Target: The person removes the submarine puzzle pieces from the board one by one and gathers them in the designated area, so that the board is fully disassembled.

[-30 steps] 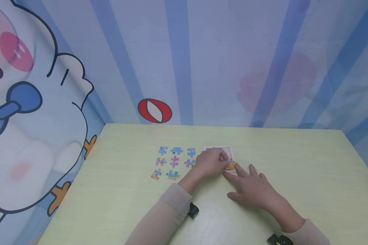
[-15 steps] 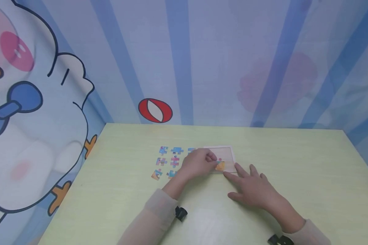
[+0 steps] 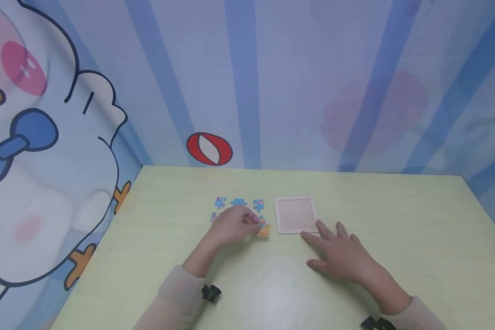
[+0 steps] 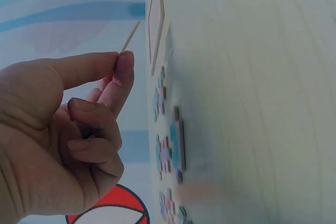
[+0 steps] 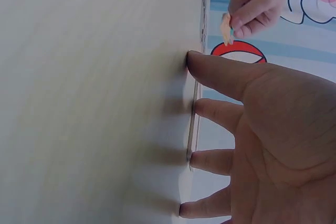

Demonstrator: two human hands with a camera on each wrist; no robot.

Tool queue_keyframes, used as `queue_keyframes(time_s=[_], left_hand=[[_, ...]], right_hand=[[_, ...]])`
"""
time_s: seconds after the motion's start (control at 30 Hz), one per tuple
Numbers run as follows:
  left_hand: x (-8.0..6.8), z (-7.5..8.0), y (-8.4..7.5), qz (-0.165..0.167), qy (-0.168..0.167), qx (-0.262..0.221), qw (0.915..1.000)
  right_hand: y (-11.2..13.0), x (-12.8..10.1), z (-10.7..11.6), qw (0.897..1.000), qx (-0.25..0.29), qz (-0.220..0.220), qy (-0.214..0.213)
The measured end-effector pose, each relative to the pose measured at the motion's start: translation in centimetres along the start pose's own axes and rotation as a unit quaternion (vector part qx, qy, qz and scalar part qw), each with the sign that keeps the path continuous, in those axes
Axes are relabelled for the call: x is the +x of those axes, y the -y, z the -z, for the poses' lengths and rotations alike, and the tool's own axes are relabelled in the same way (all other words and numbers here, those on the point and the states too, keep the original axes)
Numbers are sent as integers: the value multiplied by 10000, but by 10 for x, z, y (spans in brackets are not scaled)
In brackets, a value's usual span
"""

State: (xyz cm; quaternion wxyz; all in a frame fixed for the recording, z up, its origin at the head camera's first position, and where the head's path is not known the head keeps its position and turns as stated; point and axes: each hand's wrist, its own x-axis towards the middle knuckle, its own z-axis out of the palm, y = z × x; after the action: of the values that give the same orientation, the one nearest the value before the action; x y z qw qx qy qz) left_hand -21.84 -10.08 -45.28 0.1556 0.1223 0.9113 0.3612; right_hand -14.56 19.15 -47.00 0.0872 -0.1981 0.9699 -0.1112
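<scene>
My left hand (image 3: 235,224) pinches an orange jigsaw piece (image 3: 263,231) between thumb and index finger, with the other fingers curled in. In the left wrist view the piece (image 4: 129,38) shows edge-on, raised above the table. Beneath and behind this hand lie several blue and pink jigsaw pieces (image 3: 239,201), some of them hidden by it. My right hand (image 3: 340,254) rests with spread fingers, its fingertips at the lower right corner of a square pale puzzle frame (image 3: 277,215). No piece lies in the frame. The right wrist view shows those fingers (image 5: 215,114) straight, tips down at the table and frame edge.
The pale yellow table (image 3: 169,183) ends at a blue striped backdrop (image 3: 288,91) behind it. A large cartoon bird (image 3: 37,206) is printed on the backdrop at the left. Each wrist wears a black camera mount (image 3: 211,293).
My left hand has moved left with the orange piece, from over the puzzle frame to the loose pieces, uncovering the frame. The right hand has stayed in place.
</scene>
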Motion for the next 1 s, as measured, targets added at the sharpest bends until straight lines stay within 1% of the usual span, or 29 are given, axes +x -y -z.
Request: queue_keyframes(time_s=[0.17,0.37,0.67,1.0], left_hand=[[-3,2,11,135,-14,193,9997],[-1,-1,18,214,-19,338,9992],[-2,-2,18,253,-43,722,9971],[-3,0,16,162,-255,1027,9943]], right_hand=[[-2,-1,-1,10000,15,3,8],[-3,-1,-1,10000,14,2,-16],[-1,-2,-1,10000,4,11,-33],[2,-2,1,10000,0,21,-8]])
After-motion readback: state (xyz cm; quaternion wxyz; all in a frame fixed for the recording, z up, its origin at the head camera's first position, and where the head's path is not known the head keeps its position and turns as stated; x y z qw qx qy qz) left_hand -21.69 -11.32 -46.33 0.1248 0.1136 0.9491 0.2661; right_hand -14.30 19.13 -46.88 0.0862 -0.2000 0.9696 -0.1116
